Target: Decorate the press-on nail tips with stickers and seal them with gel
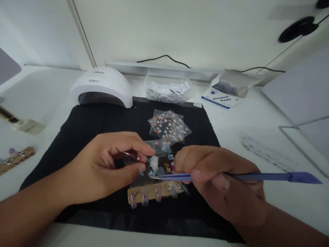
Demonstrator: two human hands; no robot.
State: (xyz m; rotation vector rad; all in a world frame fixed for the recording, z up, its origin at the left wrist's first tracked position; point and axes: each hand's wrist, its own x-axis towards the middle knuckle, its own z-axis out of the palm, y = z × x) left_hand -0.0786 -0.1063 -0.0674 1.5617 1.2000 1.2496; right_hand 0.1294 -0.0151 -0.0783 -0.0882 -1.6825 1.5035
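Observation:
My left hand (110,164) pinches the edge of a clear sticker sheet (160,161) printed with small coloured shapes, lying on a black mat (97,120). My right hand (218,178) grips blue tweezers (257,177); their tips point left onto the sheet beside a small white lump (154,162). Just below the sheet lies a wooden strip (154,195) carrying several clear false nail tips.
More sticker sheets (169,127) lie further back on the mat. Behind are a white nail lamp (101,85), a clear box of white packets (168,90) and an alcohol pads box (223,94). Another nail strip (15,157) lies at the left.

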